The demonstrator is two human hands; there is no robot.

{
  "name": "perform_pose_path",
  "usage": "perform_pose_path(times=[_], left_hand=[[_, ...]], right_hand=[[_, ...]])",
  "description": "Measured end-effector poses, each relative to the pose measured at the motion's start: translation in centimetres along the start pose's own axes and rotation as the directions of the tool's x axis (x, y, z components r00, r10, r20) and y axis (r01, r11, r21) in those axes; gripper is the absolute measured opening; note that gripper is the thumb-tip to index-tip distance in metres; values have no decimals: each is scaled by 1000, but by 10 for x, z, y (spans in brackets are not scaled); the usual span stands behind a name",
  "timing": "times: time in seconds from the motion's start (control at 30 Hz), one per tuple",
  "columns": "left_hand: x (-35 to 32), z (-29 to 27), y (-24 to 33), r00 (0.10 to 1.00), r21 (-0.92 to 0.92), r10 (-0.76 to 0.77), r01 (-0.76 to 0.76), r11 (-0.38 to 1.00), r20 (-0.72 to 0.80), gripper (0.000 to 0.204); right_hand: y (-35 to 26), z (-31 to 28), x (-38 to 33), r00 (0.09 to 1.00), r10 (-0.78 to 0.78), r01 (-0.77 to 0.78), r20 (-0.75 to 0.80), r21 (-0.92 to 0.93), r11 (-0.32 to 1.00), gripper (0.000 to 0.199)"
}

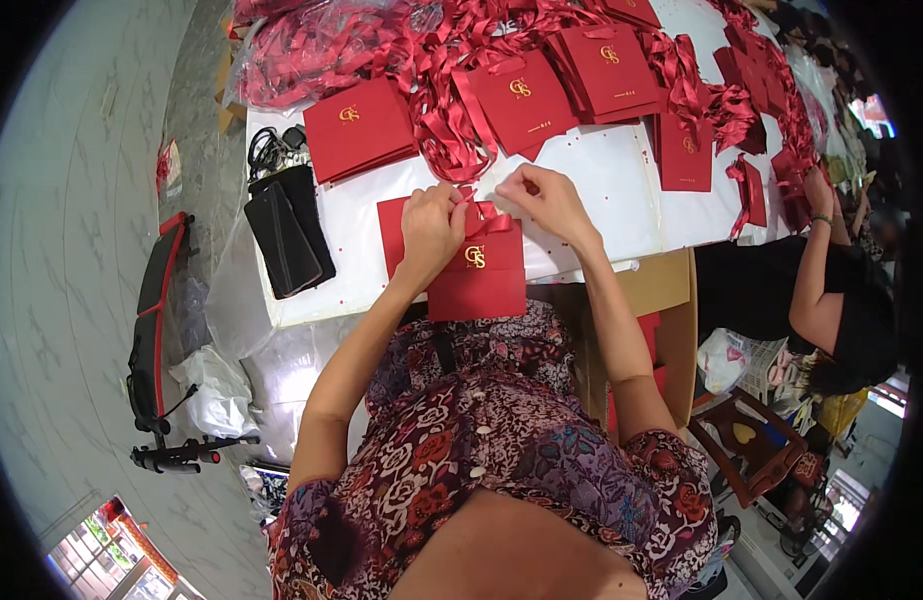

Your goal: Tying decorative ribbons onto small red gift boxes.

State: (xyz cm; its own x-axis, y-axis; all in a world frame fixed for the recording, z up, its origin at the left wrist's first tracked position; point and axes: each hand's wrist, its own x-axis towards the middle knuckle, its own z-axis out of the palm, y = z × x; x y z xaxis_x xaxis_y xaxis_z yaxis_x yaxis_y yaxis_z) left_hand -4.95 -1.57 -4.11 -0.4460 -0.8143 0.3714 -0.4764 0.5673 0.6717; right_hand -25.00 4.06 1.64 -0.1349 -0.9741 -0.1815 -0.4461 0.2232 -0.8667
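Note:
In front of me at the table's near edge lies a red paper gift bag (pixel 477 294) with a gold emblem. Part of it sticks out past the edge, and another red piece shows beneath it on the left. A shiny red ribbon (pixel 496 222) forms loops at the bag's top. My left hand (pixel 433 232) rests over the bag's upper left, fingers closed on the ribbon. Just right of the loops, my right hand (pixel 551 203) is raised with thumb and forefinger pinched together. Whatever sits between those fingertips is too small to make out.
Stacked red bags (pixel 359 128) and piles of loose red ribbon (pixel 456 130) cover the far table. A black phone (pixel 281 238) lies at the left on black cloth. Below the right edge stands a cardboard box (pixel 671 285). Another person's arm (pixel 819 270) reaches in at the right.

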Motion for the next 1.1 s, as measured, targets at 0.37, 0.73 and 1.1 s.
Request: perform_pose_path(times=[0.37, 0.73, 1.1], left_hand=[[5, -16, -12, 819, -630, -325, 572, 525, 473, 19], [10, -30, 1, 728, -630, -224, 677, 381, 648, 24], [2, -22, 11, 845, -571, -223, 500, 651, 486, 22]], right_hand=[[-5, 48, -13, 923, -190, 179, -335, -63, 982, 19], [-10, 43, -32, 786, -591, 448, -180, -491, 747, 16], [-7, 37, -18, 987, -128, 153, -98, 313, 937, 17]])
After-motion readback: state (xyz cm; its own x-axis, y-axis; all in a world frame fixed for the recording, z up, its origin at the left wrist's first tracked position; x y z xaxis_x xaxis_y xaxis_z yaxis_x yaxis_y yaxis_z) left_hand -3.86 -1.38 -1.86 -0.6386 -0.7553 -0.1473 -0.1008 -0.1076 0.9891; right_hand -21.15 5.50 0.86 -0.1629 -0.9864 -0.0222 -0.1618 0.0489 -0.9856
